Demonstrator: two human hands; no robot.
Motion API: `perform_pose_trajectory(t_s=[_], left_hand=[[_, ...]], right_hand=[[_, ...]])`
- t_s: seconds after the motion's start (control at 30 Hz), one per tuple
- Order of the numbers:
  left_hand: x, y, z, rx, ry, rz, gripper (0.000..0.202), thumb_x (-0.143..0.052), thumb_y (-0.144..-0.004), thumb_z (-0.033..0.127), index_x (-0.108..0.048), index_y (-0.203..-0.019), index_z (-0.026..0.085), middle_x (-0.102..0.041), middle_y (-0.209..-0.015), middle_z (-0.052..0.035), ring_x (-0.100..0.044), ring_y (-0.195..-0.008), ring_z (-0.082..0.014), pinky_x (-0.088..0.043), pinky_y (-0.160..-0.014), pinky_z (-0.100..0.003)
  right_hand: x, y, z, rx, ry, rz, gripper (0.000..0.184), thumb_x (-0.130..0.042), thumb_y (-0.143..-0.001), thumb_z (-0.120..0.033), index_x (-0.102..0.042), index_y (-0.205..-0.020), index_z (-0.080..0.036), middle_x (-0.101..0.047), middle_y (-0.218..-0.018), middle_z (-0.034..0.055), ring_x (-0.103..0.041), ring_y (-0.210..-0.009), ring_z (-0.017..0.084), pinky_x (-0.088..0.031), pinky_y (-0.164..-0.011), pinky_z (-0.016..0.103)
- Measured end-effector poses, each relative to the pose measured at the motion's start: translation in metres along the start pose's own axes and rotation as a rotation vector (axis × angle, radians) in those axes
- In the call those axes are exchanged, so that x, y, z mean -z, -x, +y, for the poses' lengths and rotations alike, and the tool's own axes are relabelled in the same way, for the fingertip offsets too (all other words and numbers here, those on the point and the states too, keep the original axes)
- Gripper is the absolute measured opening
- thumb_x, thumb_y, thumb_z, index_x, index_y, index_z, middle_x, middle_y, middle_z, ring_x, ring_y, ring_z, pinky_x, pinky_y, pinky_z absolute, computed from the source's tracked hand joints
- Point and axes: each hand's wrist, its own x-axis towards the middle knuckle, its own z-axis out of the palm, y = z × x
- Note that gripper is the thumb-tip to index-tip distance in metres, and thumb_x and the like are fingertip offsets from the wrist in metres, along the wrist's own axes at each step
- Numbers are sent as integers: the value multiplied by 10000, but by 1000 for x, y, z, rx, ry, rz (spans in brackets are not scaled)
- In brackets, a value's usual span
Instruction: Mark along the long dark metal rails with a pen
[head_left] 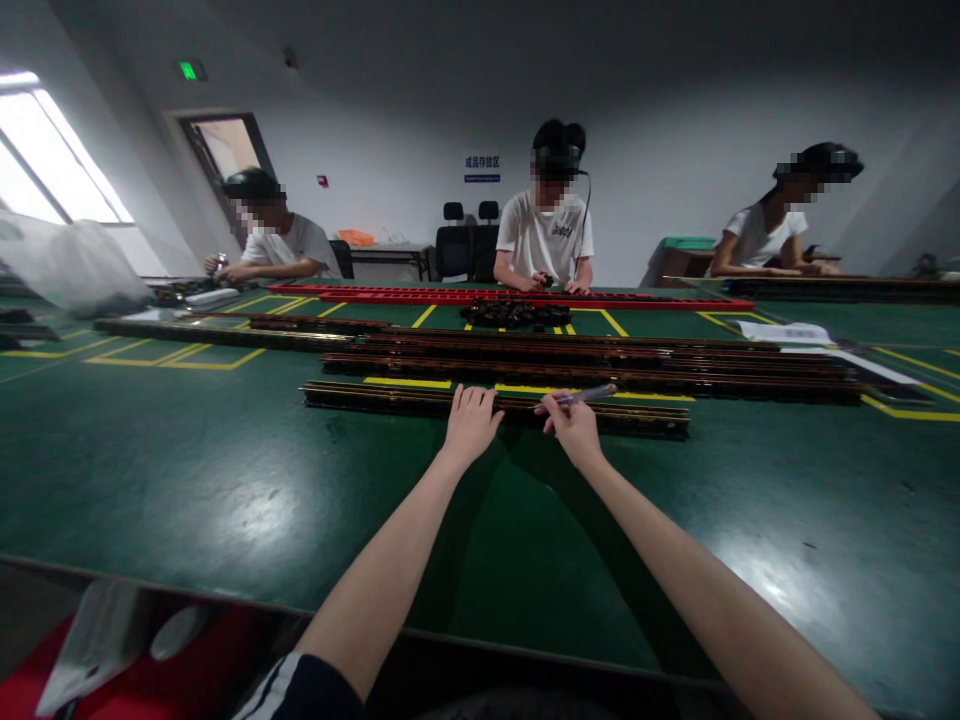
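A long dark strip [375,397] with thin golden edges lies crosswise on the green table in front of me. My left hand [471,425] rests on the middle of this strip, fingers stretched over its top and thumb apart. In my right hand [574,425] a pen [592,394] is pinched, its thicker end pointing right. That hand is just over the strip, right of my left hand. Whether the pen's tip touches the strip cannot be made out.
Just behind lies a bundle of similar long strips [600,365]. Farther back are a pile of small black parts [514,313] and long red rails [420,295]. Three people sit across the green table [225,450]. Papers [787,333] lie at right, a plastic bag [75,270] at left.
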Motion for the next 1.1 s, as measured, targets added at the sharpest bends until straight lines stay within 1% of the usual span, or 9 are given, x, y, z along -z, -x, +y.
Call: perform_pose_trajectory(t_s=[0.13,0.23,0.37,0.47,0.73,0.87,1.1], left_hand=[[-1,0,0,-9,-14,4,349,-472,-948,285,-564,-1251,139,-626,-1222,-112,-519,-1223,-255,-254,-1176,-489],[-1,1,0,-15,-12,16,362,-464,-940,247,-558,-1272,138,-623,-1228,-112,-511,-1230,-257,-250,-1179,-491],[-2,1,-2,-28,4,34,373,-424,-937,191,-561,-1283,173,-630,-1222,-85,-511,-1226,-245,-249,-1181,-491],[-3,1,-2,-36,4,35,379,-408,-937,172,-570,-1280,183,-632,-1222,-81,-514,-1224,-242,-247,-1182,-497],[-4,2,-1,-43,-18,48,376,-397,-940,163,-587,-1265,166,-634,-1231,-89,-518,-1220,-248,-255,-1179,-499],[-4,2,-1,-48,-26,58,376,-400,-932,155,-597,-1253,171,-639,-1221,-89,-523,-1214,-252,-258,-1178,-504],[-3,2,0,-43,-22,35,381,-387,-938,158,-593,-1258,164,-638,-1224,-95,-525,-1218,-254,-261,-1177,-507]], right_hand=[[0,0,0,3,-14,-7,562,-561,-725,-737,-591,-792,-180,-716,-741,94,-566,-442,135,-474,-456,272],[1,0,-1,16,-6,-27,567,-560,-730,-736,-603,-793,-174,-716,-743,97,-567,-443,135,-464,-449,268],[1,0,-2,21,1,-26,567,-554,-741,-730,-606,-800,-168,-716,-756,99,-561,-443,128,-454,-443,261],[1,1,-4,3,0,-20,573,-554,-739,-732,-605,-809,-165,-713,-766,97,-558,-448,124,-442,-428,254],[0,2,-4,-7,-66,67,571,-563,-713,-749,-572,-768,-180,-685,-692,70,-536,-426,122,-432,-407,255],[-1,1,-4,-12,-48,117,561,-556,-716,-745,-561,-733,-184,-672,-652,65,-526,-407,123,-446,-428,267],[1,2,-5,-9,1,181,541,-520,-748,-728,-551,-729,-188,-658,-629,60,-521,-402,125,-438,-430,267]])
